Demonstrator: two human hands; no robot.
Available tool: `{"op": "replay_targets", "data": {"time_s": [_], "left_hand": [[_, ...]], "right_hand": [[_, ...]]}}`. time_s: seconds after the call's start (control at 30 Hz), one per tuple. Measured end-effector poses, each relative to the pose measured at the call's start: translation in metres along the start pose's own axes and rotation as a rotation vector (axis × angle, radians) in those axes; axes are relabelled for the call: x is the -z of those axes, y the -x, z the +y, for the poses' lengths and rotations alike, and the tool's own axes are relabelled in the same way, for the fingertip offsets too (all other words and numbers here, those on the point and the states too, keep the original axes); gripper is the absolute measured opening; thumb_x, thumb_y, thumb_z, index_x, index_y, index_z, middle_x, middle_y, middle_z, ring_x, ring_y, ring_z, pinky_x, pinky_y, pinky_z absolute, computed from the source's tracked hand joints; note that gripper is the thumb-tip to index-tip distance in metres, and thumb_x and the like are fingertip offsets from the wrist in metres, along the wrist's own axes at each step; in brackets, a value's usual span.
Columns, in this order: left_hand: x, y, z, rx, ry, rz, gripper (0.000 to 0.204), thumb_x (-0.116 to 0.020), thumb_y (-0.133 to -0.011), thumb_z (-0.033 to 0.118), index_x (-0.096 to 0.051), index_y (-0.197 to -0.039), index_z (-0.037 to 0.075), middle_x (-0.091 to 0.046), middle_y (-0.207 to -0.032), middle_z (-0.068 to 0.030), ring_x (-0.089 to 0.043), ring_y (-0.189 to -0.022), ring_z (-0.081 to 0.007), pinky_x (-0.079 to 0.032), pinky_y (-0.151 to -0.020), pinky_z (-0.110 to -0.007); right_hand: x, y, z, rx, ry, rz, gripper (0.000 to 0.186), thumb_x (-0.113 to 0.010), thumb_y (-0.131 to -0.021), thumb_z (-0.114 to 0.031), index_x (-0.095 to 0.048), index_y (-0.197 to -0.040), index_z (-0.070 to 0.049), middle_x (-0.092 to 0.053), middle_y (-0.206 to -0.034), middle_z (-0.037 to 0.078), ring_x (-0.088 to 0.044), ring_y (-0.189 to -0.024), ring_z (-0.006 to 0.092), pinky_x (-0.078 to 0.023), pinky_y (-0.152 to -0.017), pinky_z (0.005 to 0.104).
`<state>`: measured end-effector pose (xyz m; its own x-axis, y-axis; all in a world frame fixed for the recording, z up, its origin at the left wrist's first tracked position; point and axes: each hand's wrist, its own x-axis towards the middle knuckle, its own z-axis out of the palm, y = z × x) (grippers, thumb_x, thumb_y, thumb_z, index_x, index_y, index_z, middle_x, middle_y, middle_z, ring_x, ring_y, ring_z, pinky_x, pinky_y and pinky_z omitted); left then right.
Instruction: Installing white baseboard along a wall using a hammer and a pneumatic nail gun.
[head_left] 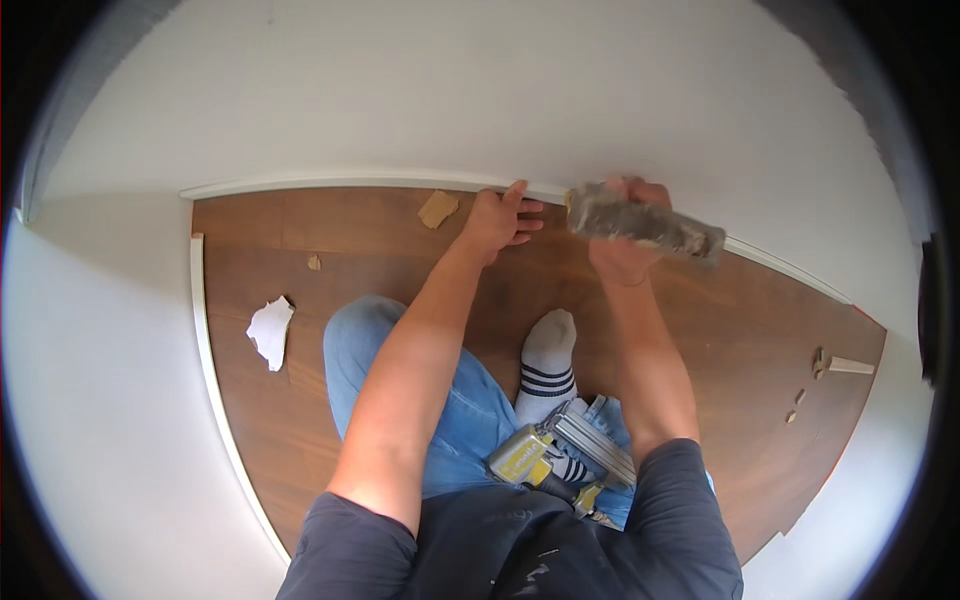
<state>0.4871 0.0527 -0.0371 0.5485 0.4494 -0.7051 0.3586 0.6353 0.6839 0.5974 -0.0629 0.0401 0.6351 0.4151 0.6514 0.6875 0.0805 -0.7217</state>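
- White paper scrap [271,331] at far left, on the brown floor [330,245], near the left baseboard [212,385].
- Small tan chip [314,262] above and right of it; larger tan cardboard piece [438,208] near the far wall's trim [350,183].
- Left hand [496,220] resting open on the floor close to the trim, fingers loosely spread toward the right, holding nothing.
- Bent knee in blue jeans [400,375] under the left forearm; sock [548,365] with 3 dark stripes just right of it.
- Yellow and grey nail gun [560,455] lying in the lap, touching the jeans, untouched by either hand.
- Right hand [625,235] raised just right of the left hand, closed around a grey block [645,222].
- Block blurred, long side running left to right, right end tilted down, over the floor by the trim; contact with the floor not clear.
- 1 pale strip [850,366] and several small wood bits [800,397] at far right on the floor, well apart from both hands.
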Motion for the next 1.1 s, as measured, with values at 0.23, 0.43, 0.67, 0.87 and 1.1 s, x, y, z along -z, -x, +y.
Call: {"op": "replay_targets", "data": {"time_s": [0.23,0.43,0.67,0.87,1.1], "left_hand": [[0.007,0.001,-0.006,0.016,0.0,0.019,0.051,-0.048,-0.108,0.043,-0.051,-0.129,-0.003,-0.072,-0.117,-0.0131,-0.073,-0.092,-0.022,-0.058,-0.074,-0.037],[-0.005,-0.005,-0.008,-0.021,0.031,-0.069,0.061,-0.05,-0.107,0.046,-0.039,-0.138,-0.005,-0.069,-0.124,-0.0187,-0.072,-0.102,-0.0289,-0.06,-0.08,-0.037],[0.017,-0.015,-0.03,-0.107,0.106,-0.051,0.057,-0.052,-0.106,0.046,-0.046,-0.137,-0.001,-0.068,-0.126,-0.0193,-0.071,-0.105,-0.0294,-0.059,-0.084,-0.038],[0.005,-0.014,-0.023,-0.078,0.086,-0.109,0.055,-0.049,-0.108,0.045,-0.044,-0.137,-0.001,-0.067,-0.126,-0.0177,-0.071,-0.104,-0.0274,-0.059,-0.084,-0.035],[0.004,-0.016,-0.026,-0.059,0.099,-0.077,0.054,-0.048,-0.108,0.043,-0.043,-0.138,-0.002,-0.066,-0.127,-0.0175,-0.07,-0.108,-0.0273,-0.059,-0.086,-0.036]], "right_hand": [[0.14,0.026,-0.02,-0.314,0.455,-0.629,0.035,-0.077,-0.088,-0.018,-0.056,-0.113,-0.005,-0.068,-0.092,0.016,-0.067,-0.08,0.0293,-0.052,-0.068,0.037],[0.281,0.099,0.033,-0.801,0.857,-0.751,0.049,-0.069,-0.094,-0.038,-0.051,-0.125,-0.006,-0.07,-0.112,0.026,-0.067,-0.102,0.0462,-0.053,-0.086,0.0515],[0.302,0.114,0.04,-0.982,1.008,-0.892,0.049,-0.064,-0.096,-0.041,-0.051,-0.126,-0.005,-0.068,-0.113,0.026,-0.065,-0.107,0.044,-0.053,-0.088,0.051],[0.291,0.112,-0.012,-0.437,1.014,-0.586,0.034,-0.067,-0.094,-0.029,-0.058,-0.112,-0.002,-0.059,-0.105,0.021,-0.06,-0.102,0.0394,-0.052,-0.086,0.0494],[0.266,0.2,-0.238,-2.144,-0.966,-0.465,0.037,-0.063,-0.103,-0.037,-0.061,-0.116,-0.002,-0.071,-0.112,0.01,-0.07,-0.096,0.0169,-0.058,-0.081,0.0305]]}}
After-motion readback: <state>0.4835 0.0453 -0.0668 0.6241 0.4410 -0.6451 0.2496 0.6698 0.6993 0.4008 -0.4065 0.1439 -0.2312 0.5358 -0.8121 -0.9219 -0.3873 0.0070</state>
